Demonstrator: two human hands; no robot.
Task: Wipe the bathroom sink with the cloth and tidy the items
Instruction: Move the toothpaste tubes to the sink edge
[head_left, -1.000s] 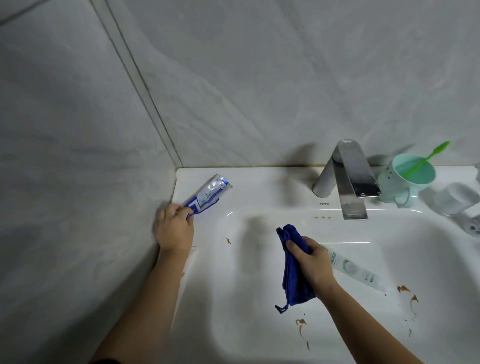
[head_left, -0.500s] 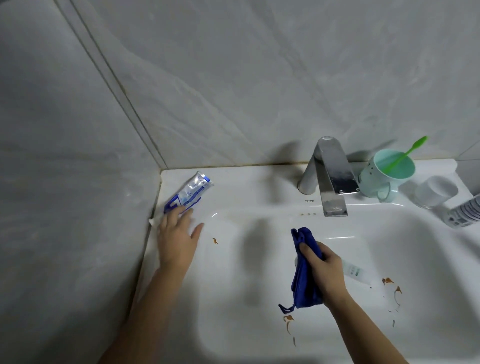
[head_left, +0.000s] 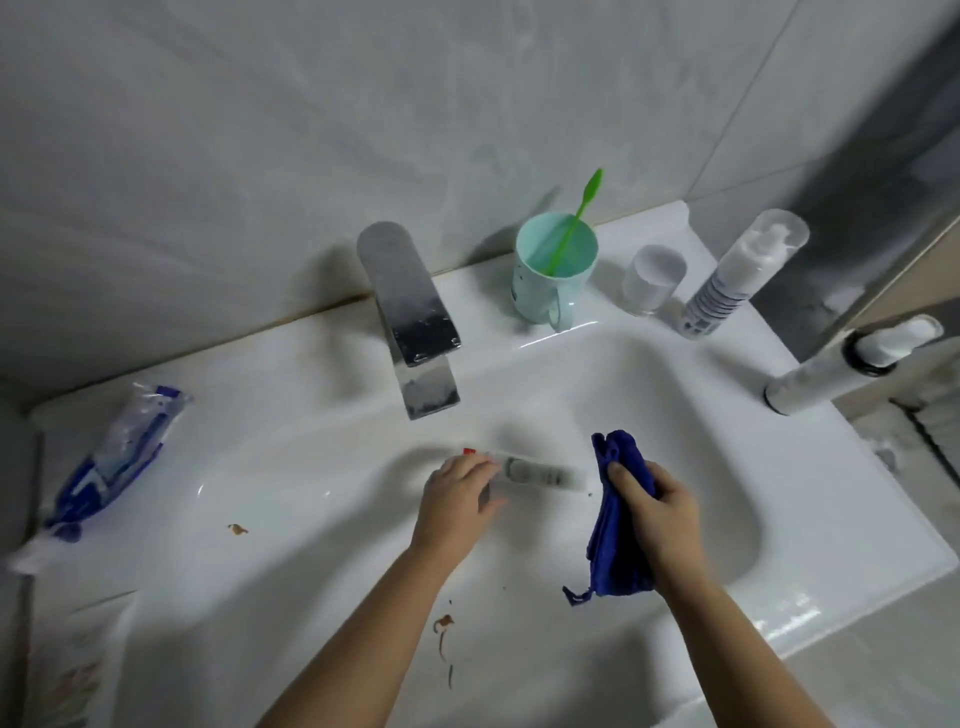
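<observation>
My right hand (head_left: 662, 512) grips a bunched blue cloth (head_left: 615, 551) over the right part of the white sink (head_left: 810, 467) basin. A white tube (head_left: 537, 473) with a red end lies in the basin below the faucet (head_left: 413, 322). My left hand (head_left: 454, 501) is on the tube's left part, fingers curled over it and thumb beneath; the image is blurred there. A blue and silver toothpaste tube (head_left: 117, 460) lies on the sink's left rim, apart from both hands. Brown stains (head_left: 443, 623) mark the basin near my left forearm, and a small brown stain (head_left: 238, 529) lies further left.
On the back rim stand a mint cup (head_left: 545, 291) holding a green toothbrush (head_left: 579, 208), a clear cup (head_left: 652, 280) and a white foam bottle (head_left: 727, 286). A white cylinder (head_left: 826, 374) lies at the right edge. Tiled wall rises behind.
My left hand left the toothpaste tube on the left rim and moved right onto the white tube in the basin. The view swung right; my right hand still holds the cloth.
</observation>
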